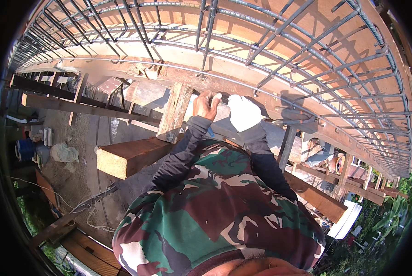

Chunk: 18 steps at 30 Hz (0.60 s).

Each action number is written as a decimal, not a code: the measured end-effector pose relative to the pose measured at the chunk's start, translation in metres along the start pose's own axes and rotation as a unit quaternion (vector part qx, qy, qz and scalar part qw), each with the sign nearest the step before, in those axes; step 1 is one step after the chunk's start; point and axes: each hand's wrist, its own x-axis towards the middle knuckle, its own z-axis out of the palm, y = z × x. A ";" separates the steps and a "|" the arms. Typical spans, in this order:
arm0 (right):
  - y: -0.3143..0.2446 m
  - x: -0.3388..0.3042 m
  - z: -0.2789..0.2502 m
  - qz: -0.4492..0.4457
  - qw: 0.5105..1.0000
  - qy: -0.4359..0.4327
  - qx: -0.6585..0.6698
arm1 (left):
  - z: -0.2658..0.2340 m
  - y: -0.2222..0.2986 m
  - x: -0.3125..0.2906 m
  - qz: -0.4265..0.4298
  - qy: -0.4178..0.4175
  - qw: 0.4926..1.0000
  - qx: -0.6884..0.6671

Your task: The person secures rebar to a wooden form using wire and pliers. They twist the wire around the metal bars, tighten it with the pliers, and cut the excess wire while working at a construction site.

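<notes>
My left hand (206,105) is bare, at the end of a dark sleeve. Its fingers curl toward the thumb against the edge of a long wooden beam (178,78); whatever is between them is too small to make out. Close beside it on the right, my right hand (244,113) is covered by a white glove and rests at the same beam. Its fingers are overexposed and cannot be told apart. A short upright timber post (174,112) stands just left of my left hand. Steel rebar (279,32) runs in a bent-looking cage beyond both hands.
A thick squared timber (132,156) juts out at the left, and another timber (319,198) at the right. Pliers (298,115) or a similar dark tool lie on the beam. Far below are a ground surface (84,152), a pale sack (64,152) and a blue container (25,150).
</notes>
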 end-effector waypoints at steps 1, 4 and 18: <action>0.003 0.005 0.000 0.004 1.000 0.022 0.004 | -0.003 0.003 0.001 -0.047 0.015 0.999 -0.023; 0.004 0.043 -0.020 -0.056 0.986 0.145 0.053 | -0.001 -0.009 0.022 0.015 0.152 0.982 0.111; -0.020 0.103 -0.056 0.043 0.957 0.162 0.235 | -0.019 -0.057 0.073 -0.013 0.059 0.970 0.234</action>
